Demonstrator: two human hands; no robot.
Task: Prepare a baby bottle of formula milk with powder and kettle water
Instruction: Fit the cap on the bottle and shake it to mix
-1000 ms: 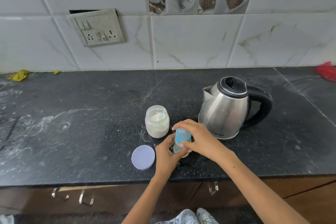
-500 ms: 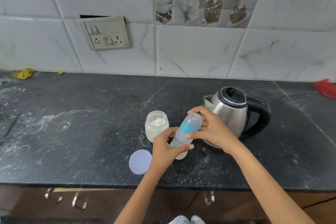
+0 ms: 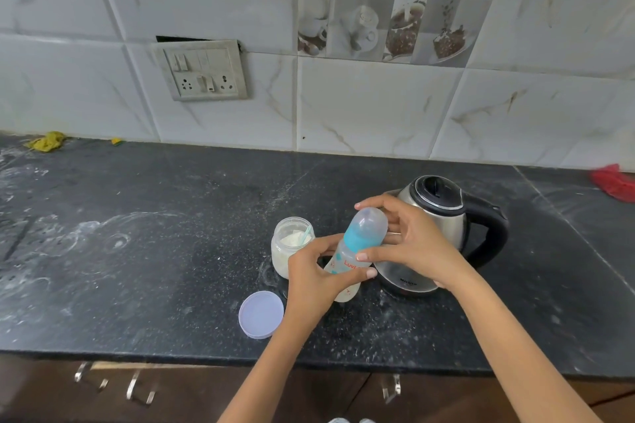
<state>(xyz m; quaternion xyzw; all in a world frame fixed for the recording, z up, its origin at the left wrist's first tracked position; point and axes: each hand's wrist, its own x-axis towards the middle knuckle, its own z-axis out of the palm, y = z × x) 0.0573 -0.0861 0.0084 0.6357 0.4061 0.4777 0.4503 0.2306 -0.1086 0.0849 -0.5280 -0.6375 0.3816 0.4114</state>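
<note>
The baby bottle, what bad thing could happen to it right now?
The baby bottle is tilted in both hands, the left hand round its body and the right hand at its cap. If the cap comes loose, milk might spill. The open powder jar stands right beside the left hand, so a bump could tip it over.

A single head-worn camera looks forward and down from above the near edge of the black counter [image 3: 137, 285], facing the tiled wall [image 3: 360, 106] at the far side. It sits close over the person's forearms, which enter from the bottom, with wide-angle bending toward the left and right edges.
</note>
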